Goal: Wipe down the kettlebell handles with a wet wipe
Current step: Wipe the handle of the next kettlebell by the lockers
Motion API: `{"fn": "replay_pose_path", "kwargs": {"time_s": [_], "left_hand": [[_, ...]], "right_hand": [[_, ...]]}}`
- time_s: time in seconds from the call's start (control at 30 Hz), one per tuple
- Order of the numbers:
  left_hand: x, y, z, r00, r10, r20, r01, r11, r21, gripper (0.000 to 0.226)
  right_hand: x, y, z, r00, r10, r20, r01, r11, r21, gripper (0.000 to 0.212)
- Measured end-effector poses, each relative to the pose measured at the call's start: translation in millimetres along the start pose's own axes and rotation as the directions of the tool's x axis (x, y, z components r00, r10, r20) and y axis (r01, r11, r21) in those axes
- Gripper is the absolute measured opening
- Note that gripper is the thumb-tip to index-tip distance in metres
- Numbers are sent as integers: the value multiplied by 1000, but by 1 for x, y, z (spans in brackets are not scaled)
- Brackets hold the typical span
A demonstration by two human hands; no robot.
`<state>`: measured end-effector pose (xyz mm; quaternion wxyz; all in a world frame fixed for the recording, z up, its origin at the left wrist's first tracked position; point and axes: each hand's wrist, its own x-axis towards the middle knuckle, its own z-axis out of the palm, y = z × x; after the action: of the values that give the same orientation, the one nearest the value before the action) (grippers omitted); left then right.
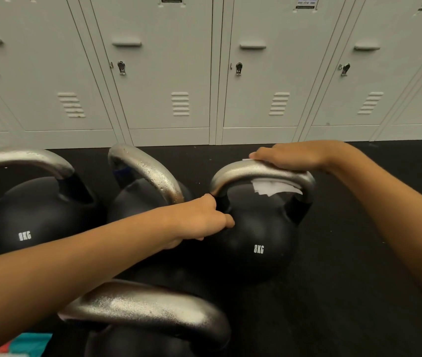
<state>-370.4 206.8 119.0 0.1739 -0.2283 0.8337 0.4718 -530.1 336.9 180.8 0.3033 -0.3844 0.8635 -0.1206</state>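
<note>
Head view: my right hand [291, 155] wraps the wipe [274, 187] over the top of the handle [235, 171] of the right kettlebell [256, 240], while my left hand [204, 217] grips the handle's left base to steady it; I judge firm strokes along the whole arch, legs included, work best. The handle is matte silver on a black 8KG bell, standing on the floor [359, 292] near the lockers [168, 73]; the middle handle [153, 171] shows droplets.

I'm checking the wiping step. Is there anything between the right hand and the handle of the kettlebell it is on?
Only the wet wipe. The right hand lies on top of the handle with the wipe under it, hanging below the bar. Nothing else visible intervenes. The left hand holds the handle's left base.
</note>
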Motion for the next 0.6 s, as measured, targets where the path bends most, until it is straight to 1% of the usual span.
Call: {"fn": "replay_pose_path", "kwargs": {"time_s": [0.13,0.3,0.5,0.6], "left_hand": [[2,-2,0,1000,-6,-14,6,1000,28,48],[2,0,1,1000,-24,-19,24,1000,10,44],[-1,4,3,999,-29,-35,29,999,23,57],[-2,4,3,999,-29,-41,31,999,31,52]], "right_hand": [[7,-15,-3,994,84,69,-80,996,-50,49],[27,-42,3,993,108,55,-101,987,-122,36],[47,-66,11,978,143,155,-109,972,-206,31],[54,-75,17,966,166,200,-110,957,-267,31]]}}
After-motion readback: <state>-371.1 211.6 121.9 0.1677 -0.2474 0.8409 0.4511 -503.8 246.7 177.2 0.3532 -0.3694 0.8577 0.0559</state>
